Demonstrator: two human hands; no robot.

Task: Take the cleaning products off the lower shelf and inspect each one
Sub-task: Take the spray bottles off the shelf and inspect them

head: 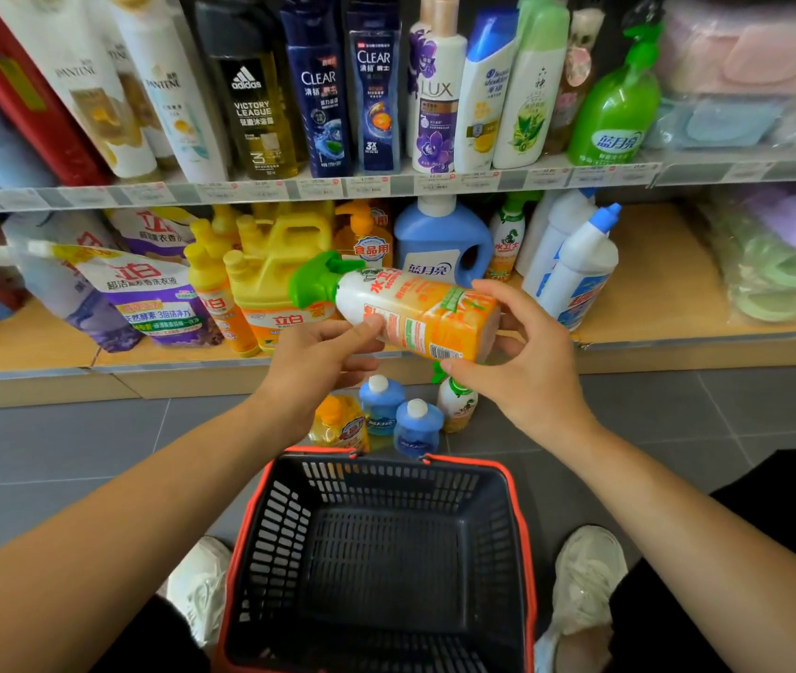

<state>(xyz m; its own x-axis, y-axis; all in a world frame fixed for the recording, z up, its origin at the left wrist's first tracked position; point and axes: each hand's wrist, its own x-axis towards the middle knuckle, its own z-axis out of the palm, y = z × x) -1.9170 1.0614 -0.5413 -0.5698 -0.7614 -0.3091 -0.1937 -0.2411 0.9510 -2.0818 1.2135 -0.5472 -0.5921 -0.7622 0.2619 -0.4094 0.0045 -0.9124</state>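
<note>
I hold a spray bottle with a green trigger head and an orange-and-white label on its side in front of the lower shelf. My right hand grips its base end. My left hand pinches it near the shoulder, thumb on the label. On the lower shelf stand yellow detergent jugs, a blue detergent bottle, white bottles with blue caps and purple refill pouches. On the floor stand a yellow pump bottle, two small blue bottles and another green-topped spray bottle.
A black shopping basket with a red rim sits on the grey floor between my white shoes, nothing visible inside it. The upper shelf carries shampoo and body-wash bottles. Bagged cloths lie at the right on both shelves.
</note>
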